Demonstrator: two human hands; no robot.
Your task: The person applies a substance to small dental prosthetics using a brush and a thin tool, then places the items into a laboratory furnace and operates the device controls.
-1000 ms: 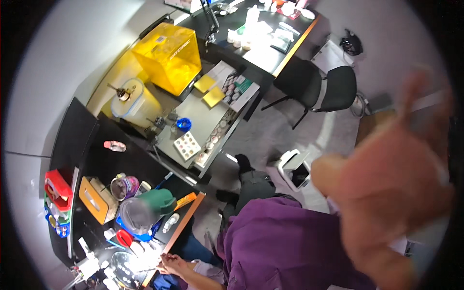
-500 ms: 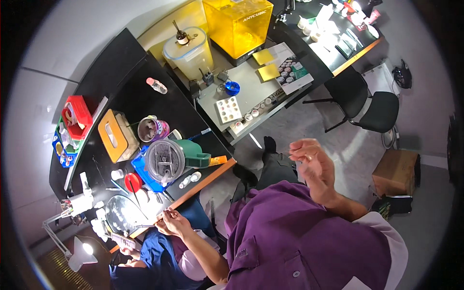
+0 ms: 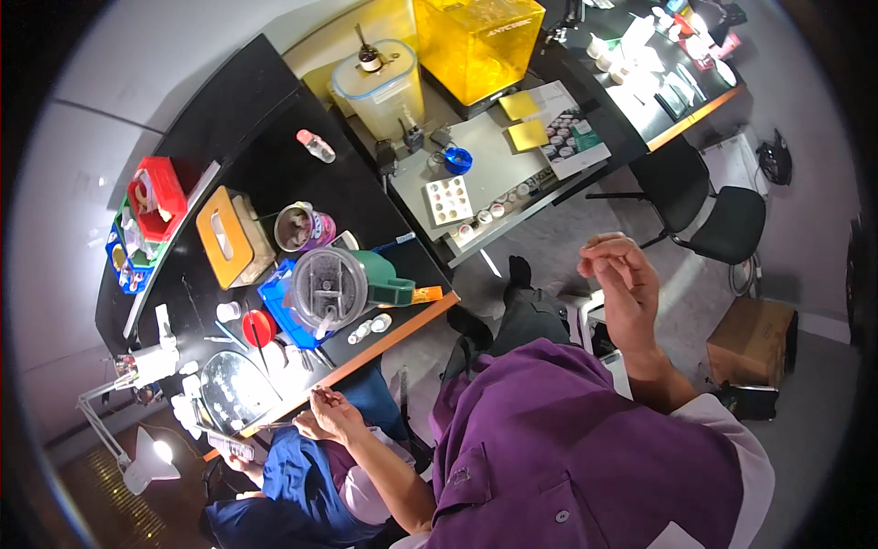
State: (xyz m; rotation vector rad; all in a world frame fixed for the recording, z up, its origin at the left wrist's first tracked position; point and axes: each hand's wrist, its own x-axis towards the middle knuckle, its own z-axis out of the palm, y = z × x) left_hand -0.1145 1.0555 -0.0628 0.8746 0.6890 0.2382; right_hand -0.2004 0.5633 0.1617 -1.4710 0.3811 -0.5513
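Right hand [image 3: 624, 285], bare, raised over the grey floor [image 3: 540, 247], well apart from the tabletop; fingers bent inward, thumb close to them, grip narrow; impossible to tell whether anything between the fingertips. Left hand [image 3: 333, 416], bare, just beside the wooden front edge of the black tabletop [image 3: 352, 201]; fingers drawn together, grip narrow, any contents too small to tell. Near those fingertips, a slender dark tool [image 3: 274, 425], close to a round, clear, shiny plate [image 3: 229, 393]; impossible to tell whether held. On the same tabletop: a round red dish [image 3: 265, 322], a green handled tumbler [image 3: 373, 274] with a clear lid, partly overlapping a blue plastic tray [image 3: 277, 291], and small white bottles [image 3: 370, 328] near the wooden edge. Beyond, an orange-fronted tissue box [image 3: 240, 249] and a purple-and-pink tub [image 3: 320, 229]. Near the left hand, a co-worker [image 3: 297, 489] in dark blue, with a flat rectangular object [image 3: 232, 447] in hand.
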